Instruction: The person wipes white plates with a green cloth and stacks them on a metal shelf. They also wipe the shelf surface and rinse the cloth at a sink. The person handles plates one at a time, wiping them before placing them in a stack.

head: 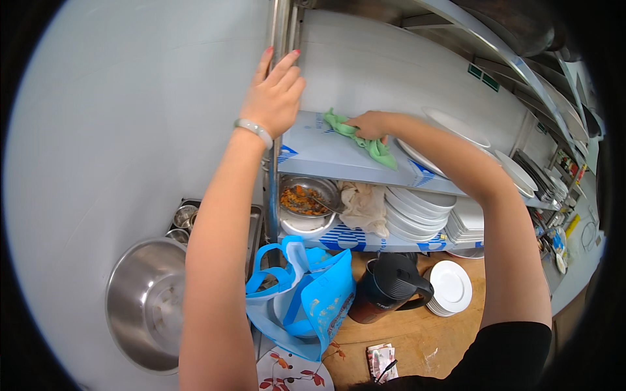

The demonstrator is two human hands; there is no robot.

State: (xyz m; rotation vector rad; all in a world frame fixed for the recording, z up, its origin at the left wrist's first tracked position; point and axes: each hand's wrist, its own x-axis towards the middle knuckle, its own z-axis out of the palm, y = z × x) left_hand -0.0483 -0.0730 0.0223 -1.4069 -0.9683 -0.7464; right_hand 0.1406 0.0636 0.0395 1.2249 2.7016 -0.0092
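My left hand (277, 95), with a bangle at the wrist, rests against the upright metal post (272, 195) of a shelving unit, its fingers pointing up and slightly apart. To its right, my right hand (371, 126) grips a crumpled green cloth (381, 152) that lies on the film-covered upper shelf (318, 151). Large white plates (457, 126) stand on that shelf just beyond my right forearm.
The lower shelf holds a metal bowl of orange food (305, 198), a beige cloth (364, 205) and stacked white plates (418, 215). Below are a blue bag (323, 303), a black kettle (391, 286), small plates (451, 287) and a steel basin (146, 303).
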